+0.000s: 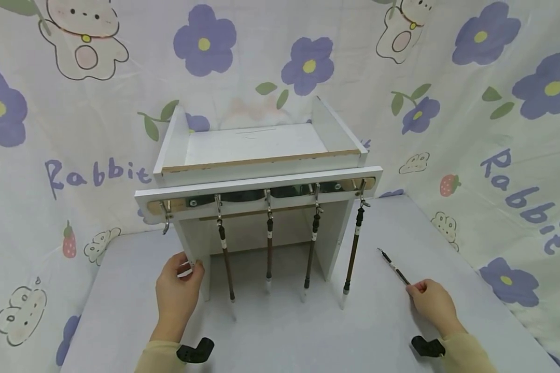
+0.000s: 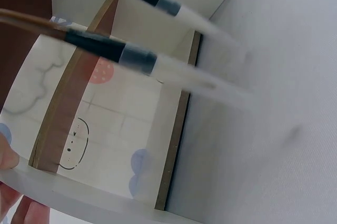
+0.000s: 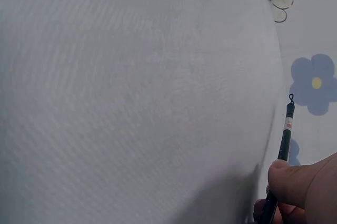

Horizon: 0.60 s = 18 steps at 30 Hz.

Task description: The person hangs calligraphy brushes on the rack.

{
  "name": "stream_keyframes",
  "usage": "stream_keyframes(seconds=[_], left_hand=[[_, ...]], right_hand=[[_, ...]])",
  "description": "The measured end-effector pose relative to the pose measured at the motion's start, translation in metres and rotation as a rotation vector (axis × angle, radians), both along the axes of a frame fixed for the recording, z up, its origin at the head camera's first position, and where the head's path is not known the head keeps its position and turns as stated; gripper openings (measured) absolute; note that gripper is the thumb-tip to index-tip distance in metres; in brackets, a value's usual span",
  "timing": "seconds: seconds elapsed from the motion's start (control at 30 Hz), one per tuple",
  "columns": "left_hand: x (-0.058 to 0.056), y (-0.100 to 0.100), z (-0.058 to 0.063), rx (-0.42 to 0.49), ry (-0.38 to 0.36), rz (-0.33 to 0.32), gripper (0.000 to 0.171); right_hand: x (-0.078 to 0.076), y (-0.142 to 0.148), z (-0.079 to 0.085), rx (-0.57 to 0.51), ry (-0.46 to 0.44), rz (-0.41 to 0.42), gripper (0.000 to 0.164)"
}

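Note:
My left hand (image 1: 179, 290) grips the edge of the left side panel (image 1: 193, 248) of a white rack, thumb on one face and fingers on the other. From metal hooks along the rack's front board hang several calligraphy brushes (image 1: 269, 248), tips down. In the left wrist view two hanging brushes (image 2: 139, 59) cross in front of the rack, slightly blurred. Off to the right of the rack, my right hand (image 1: 434, 305) pinches another calligraphy brush (image 1: 394, 267), its loop end pointing away from me. That hand hides the brush's lower part.
The leftmost hook (image 1: 166, 215) on the front board holds no brush. A tray-like top (image 1: 256, 145) with raised sides crowns the rack. The white tabletop (image 1: 280, 342) extends in front and to both sides. A patterned curtain (image 1: 261, 62) hangs behind.

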<state>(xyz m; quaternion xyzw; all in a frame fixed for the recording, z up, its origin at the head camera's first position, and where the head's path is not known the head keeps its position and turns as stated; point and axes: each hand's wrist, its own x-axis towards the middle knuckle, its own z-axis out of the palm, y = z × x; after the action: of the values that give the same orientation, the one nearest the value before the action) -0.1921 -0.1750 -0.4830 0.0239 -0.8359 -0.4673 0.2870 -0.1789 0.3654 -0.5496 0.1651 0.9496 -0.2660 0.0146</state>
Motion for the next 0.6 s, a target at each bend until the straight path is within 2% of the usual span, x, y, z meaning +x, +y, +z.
stream_keyframes(seconds=[0.17, 0.4, 0.6], left_hand=[[0.001, 0.001, 0.0, -0.001, 0.007, -0.001, 0.022], [0.001, 0.001, 0.001, -0.014, 0.004, 0.014, 0.023], [0.0, 0.001, 0.001, -0.014, -0.012, 0.015, 0.023]], right_hand=[[0.007, -0.005, 0.014, -0.026, 0.08, -0.004, 0.03], [0.016, -0.018, 0.052, -0.03, 0.278, 0.002, 0.037], [0.028, -0.036, 0.085, -0.058, 0.451, 0.01, 0.029]])
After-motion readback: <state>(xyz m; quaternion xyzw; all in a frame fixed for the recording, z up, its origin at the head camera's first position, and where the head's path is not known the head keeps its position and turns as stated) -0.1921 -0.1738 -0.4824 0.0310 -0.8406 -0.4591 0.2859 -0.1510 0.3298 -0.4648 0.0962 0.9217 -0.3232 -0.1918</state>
